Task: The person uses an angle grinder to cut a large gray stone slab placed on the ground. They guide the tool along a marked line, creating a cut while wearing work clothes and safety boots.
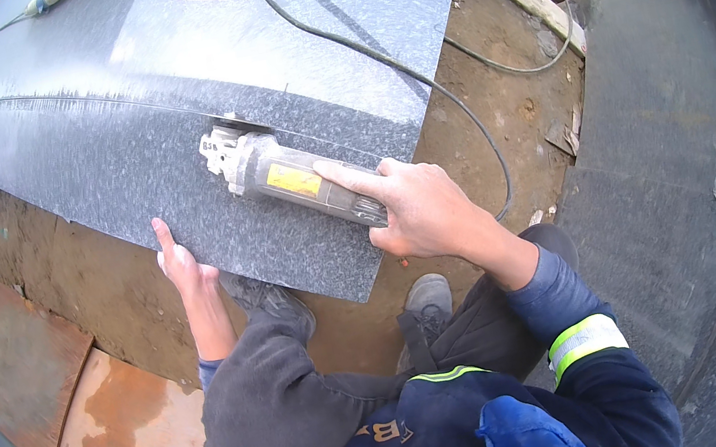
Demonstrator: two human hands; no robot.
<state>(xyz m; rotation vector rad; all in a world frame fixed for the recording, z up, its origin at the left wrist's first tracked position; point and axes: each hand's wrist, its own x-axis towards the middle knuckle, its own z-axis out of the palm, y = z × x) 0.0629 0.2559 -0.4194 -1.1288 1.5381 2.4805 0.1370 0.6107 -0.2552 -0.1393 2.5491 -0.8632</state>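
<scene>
My right hand (421, 209) is wrapped round the rear body of a dusty grey angle grinder (292, 176) with a yellow label, its index finger stretched along the casing. The grinder lies low over a speckled dark grey stone slab (306, 256), its thin disc standing at a long straight cut line (107, 103) in the slab. Pale dust coats the surface along that line. At the slab's near edge, my left hand (183, 266) grips the rim with the thumb on top; its other fingers are partly hidden beneath.
A black power cord (345, 42) loops across the slab and down its right side. Rusty brown sheets (12, 351) lie at the left, and a dark flat sheet (654, 162) at the right. Bare soil (492, 114) surrounds the slab. My shoes (429, 297) stand close to its near corner.
</scene>
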